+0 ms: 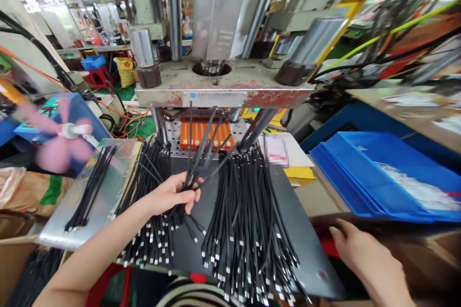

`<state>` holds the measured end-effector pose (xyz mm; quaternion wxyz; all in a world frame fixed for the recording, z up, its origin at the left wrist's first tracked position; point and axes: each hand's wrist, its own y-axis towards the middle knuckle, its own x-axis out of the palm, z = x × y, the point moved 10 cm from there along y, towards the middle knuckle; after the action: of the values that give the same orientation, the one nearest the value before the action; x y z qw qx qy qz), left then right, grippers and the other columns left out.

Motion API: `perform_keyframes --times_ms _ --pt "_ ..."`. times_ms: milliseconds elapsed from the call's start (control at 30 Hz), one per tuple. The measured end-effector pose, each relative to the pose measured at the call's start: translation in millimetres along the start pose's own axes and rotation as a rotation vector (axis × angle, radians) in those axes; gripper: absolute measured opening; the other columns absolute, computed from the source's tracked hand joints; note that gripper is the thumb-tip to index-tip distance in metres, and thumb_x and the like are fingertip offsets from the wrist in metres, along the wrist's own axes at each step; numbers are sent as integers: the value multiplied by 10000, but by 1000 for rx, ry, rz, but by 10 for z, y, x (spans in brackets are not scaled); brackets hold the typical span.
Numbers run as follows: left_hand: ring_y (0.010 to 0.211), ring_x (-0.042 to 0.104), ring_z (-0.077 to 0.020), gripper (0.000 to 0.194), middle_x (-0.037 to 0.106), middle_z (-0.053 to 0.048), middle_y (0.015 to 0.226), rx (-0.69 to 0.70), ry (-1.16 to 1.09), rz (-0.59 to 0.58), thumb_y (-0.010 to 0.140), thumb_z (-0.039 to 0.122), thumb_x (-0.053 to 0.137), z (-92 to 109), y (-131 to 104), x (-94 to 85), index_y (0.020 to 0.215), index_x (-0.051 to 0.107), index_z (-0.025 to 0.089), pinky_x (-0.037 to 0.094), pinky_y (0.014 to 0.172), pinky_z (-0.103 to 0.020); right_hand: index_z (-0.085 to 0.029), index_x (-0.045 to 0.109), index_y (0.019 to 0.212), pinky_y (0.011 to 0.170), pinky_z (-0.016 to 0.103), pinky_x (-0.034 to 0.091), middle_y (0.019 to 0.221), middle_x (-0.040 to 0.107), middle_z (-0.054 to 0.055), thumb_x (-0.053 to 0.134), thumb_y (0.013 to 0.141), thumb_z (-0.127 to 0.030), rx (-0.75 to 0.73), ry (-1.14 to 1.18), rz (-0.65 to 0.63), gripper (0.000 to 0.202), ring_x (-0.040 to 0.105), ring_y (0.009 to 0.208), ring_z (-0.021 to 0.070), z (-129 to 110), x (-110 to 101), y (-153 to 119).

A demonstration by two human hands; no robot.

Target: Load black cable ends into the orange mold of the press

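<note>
My left hand (178,194) is closed around several thin black cables (203,148), which fan upward in front of the press and hang below the fingers. It is over the table between two piles of like cables. The left pile (151,235) lies partly under my forearm; the larger right pile (248,220) has pale metal connectors at its near ends. My right hand (370,259) is off the table's right edge, above a dark area, blurred by motion. Its fingers are partly hidden, so I cannot make out anything in it.
A press with a heavy plate (252,96) and steel columns stands ahead, an orange block (207,135) beneath it. A small cable bundle (90,187) lies on the metal table at left, near a pink fan (65,136). Blue trays (360,172) with white pieces stand at right.
</note>
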<state>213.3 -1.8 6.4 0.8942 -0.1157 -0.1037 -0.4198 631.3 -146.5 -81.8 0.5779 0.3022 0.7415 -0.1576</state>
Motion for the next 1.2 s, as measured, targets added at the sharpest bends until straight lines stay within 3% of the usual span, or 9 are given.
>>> perform_keyframes --times_ms 67,167,267,367,533,667,867,1067,1200 --pt "486 560 -80 404 583 -3 744 12 -3 35 808 479 630 10 -113 -70 1037 549 157 435 528 -222 -320 682 855 501 421 390 847 670 246 521 730 -411 12 -17 -17 223 655 637 307 -243 -10 0" --pt "436 507 -71 316 523 29 661 47 24 152 865 439 564 106 -382 -299 1012 554 160 437 493 -221 -281 655 992 682 440 479 916 691 180 485 782 -423 -317 172 -23 306 662 827 307 -1363 -124 -51" --pt "463 494 -80 297 479 40 628 142 144 421 871 428 551 372 -807 -794 1016 551 168 425 495 -212 -233 648 1037 782 390 498 1028 684 104 452 860 -406 -795 320 -341 316 657 870 243 -2775 56 -509" --pt "507 496 -95 282 499 25 663 145 496 782 890 435 494 667 -1367 -1429 1002 537 180 412 511 -207 -195 632 1098 809 328 478 1028 667 87 474 893 -301 -1053 253 -636 280 643 878 203 -3724 366 -1099" --pt "809 615 -239 318 599 -125 913 -310 1588 1260 930 344 364 868 -2062 -2070 1085 532 122 458 692 -305 -173 642 1033 739 313 453 994 654 100 555 871 -307 -1033 148 -630 227 634 890 234 -4419 659 -1349" --pt "852 631 -310 472 577 -190 1016 -721 1853 1126 932 472 322 384 -2067 -2226 1149 507 96 473 693 -356 -191 660 826 700 284 426 830 687 51 603 809 -236 -910 221 -670 75 640 831 218 -4559 783 -1289" --pt "1030 546 -390 464 556 -229 1092 -492 1814 1173 903 474 401 432 -1826 -1870 1108 548 84 456 790 -480 -197 587 723 607 233 382 693 639 -14 551 826 -223 -907 470 -681 112 585 650 133 -4458 547 -1220" --pt "741 609 -140 411 638 -82 981 182 682 480 855 366 523 567 -828 -839 1207 521 152 505 700 -277 -203 483 713 554 220 345 625 512 -48 517 860 -251 -971 739 -726 158 480 576 106 -4202 -56 -1302" --pt "565 553 -85 265 628 -31 750 340 485 475 831 327 584 809 -478 -428 987 641 119 474 565 -211 -203 463 712 581 226 350 635 486 -48 507 871 -248 -982 772 -633 171 465 589 107 -4063 -230 -1296"
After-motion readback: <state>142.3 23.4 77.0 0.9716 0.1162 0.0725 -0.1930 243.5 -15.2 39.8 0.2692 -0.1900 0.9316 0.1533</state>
